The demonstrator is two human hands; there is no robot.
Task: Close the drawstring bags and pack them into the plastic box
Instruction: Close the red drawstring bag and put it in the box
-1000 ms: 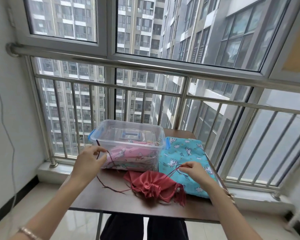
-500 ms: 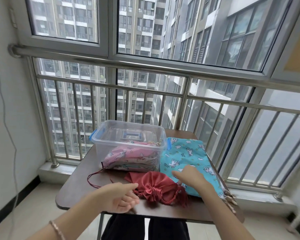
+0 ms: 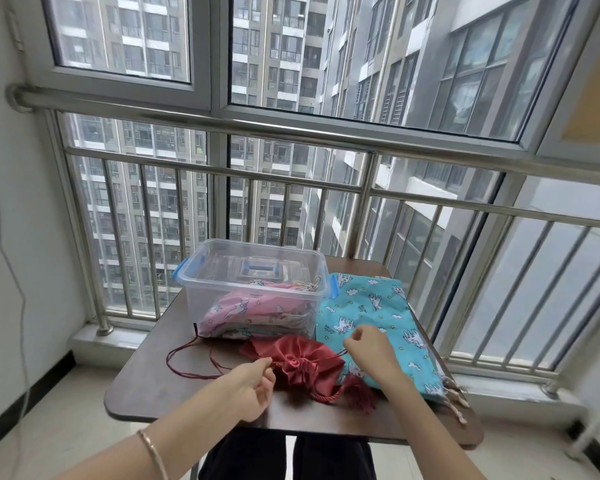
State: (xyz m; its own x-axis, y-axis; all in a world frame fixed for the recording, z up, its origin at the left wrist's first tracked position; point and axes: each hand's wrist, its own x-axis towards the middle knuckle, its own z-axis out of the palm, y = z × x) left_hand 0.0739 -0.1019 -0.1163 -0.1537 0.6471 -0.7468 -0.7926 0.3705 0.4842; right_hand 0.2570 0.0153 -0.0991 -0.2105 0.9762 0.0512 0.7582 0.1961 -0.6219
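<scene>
A red satin drawstring bag (image 3: 300, 360) lies on the brown table (image 3: 146, 386), its mouth gathered shut. My left hand (image 3: 248, 389) pinches the dark red cord at the bag's left side. My right hand (image 3: 369, 351) pinches the cord at the bag's right side. Slack cord (image 3: 184, 362) loops across the table to the left. A clear plastic box (image 3: 253, 289) with blue clips stands behind the bag and holds a pink unicorn bag (image 3: 253, 311). A blue unicorn drawstring bag (image 3: 378, 317) lies flat to the right of the box.
A steel railing (image 3: 291, 181) and window close off the far side of the small table. A white wall with a hanging cable (image 3: 18, 299) is on the left. The blue bag's corded end (image 3: 456, 400) hangs near the table's right front edge.
My left hand dropped from beside the box to the front of the table, then moved right to the red bag's mouth. My right hand stayed at the bag's right side.
</scene>
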